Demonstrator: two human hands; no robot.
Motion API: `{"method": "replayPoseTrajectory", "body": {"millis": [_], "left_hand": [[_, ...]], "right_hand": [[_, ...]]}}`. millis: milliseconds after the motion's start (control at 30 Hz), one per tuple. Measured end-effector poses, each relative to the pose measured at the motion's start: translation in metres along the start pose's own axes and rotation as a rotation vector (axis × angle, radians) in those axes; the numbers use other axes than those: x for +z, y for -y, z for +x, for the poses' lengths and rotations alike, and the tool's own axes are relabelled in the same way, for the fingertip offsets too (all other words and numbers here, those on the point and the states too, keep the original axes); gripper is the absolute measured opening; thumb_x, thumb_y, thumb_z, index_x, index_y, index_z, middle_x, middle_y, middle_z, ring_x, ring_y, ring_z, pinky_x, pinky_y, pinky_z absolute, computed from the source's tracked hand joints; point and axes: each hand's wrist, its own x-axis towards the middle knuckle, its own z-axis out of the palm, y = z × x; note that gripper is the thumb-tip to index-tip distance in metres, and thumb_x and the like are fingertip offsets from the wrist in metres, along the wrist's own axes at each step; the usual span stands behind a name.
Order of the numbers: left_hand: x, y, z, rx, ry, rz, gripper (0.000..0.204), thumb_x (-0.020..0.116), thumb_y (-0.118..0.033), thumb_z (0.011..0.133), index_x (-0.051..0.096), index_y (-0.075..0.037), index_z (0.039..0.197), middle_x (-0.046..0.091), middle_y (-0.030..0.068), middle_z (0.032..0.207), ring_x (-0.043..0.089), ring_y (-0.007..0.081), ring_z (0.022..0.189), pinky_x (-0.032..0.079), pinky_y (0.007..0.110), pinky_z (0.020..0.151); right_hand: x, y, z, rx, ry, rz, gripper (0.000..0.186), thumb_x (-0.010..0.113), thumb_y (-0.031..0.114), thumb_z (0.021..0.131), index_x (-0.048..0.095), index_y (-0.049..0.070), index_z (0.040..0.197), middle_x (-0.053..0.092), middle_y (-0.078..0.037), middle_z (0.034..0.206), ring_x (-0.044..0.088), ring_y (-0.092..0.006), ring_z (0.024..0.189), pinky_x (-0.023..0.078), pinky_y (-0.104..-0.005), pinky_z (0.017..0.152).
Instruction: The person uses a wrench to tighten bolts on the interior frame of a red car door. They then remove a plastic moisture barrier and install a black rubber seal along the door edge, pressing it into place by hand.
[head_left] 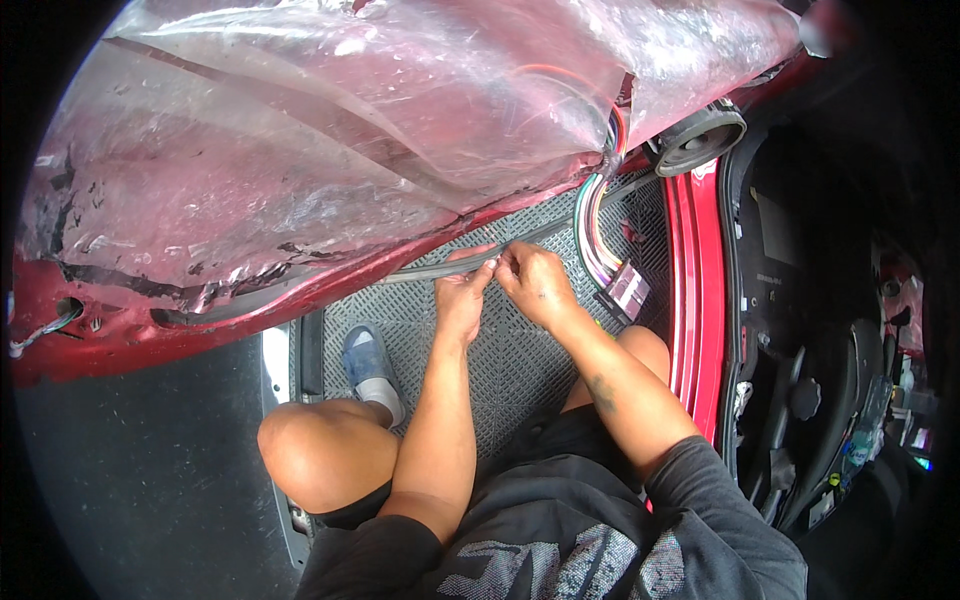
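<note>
A long grey-black rubber seal strip (pixel 562 227) runs along the lower edge of a red car door (pixel 250 318). My left hand (pixel 462 300) is closed around the strip, its fingers behind and its thumb in front. Beside it, my right hand (pixel 538 284) pinches at the strip with thumb and fingertips together. A tiny pale spot shows between the fingertips, too small to name. Clear plastic film (pixel 330 130) covers the door's inner side. To the right of my hands hangs a bundle of coloured wires (pixel 588 230) ending in a control panel (pixel 628 292).
A round speaker (pixel 700 138) sits at the door's right end. The red door sill (pixel 697 300) borders the dark car interior on the right. My feet are by a grey textured mat (pixel 510 370), with one blue slipper (pixel 368 358) showing. Dark floor (pixel 150 470) lies left.
</note>
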Motion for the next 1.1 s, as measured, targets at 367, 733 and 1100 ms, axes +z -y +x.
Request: {"method": "replayPoseTrajectory", "body": {"millis": [367, 733, 1100], "left_hand": [[-0.001, -0.002, 0.002, 0.086, -0.024, 0.072, 0.024, 0.069, 0.005, 0.104, 0.065, 0.004, 0.127, 0.073, 0.0162, 0.133, 0.069, 0.0186, 0.118, 0.053, 0.033, 0.11], [-0.014, 0.003, 0.002, 0.058, -0.047, 0.123, 0.029, 0.069, 0.0, 0.106, 0.065, 0.004, 0.134, 0.073, 0.0144, 0.13, 0.068, 0.0178, 0.118, 0.054, 0.032, 0.106], [0.039, 0.051, 0.002, -0.263, 0.209, -0.335, 0.039, 0.063, -0.021, 0.106, 0.061, -0.006, 0.141, 0.063, 0.0193, 0.151, 0.062, 0.0364, 0.139, 0.049, 0.052, 0.119]], "right_hand": [[-0.004, 0.005, 0.024, 0.064, 0.083, -0.038, 0.02, 0.071, 0.018, 0.084, 0.07, -0.003, 0.084, 0.07, -0.024, 0.077, 0.072, -0.0455, 0.077, 0.057, -0.0525, 0.072], [0.014, -0.014, 0.032, -0.005, 0.175, -0.323, 0.019, 0.074, 0.018, 0.085, 0.077, 0.001, 0.092, 0.073, -0.023, 0.081, 0.073, -0.0444, 0.081, 0.059, -0.0529, 0.078], [-0.066, -0.022, -0.037, -0.132, 0.152, -0.305, 0.026, 0.076, 0.02, 0.084, 0.074, 0.002, 0.103, 0.075, -0.018, 0.099, 0.071, -0.0406, 0.1, 0.055, -0.0517, 0.096]]}}
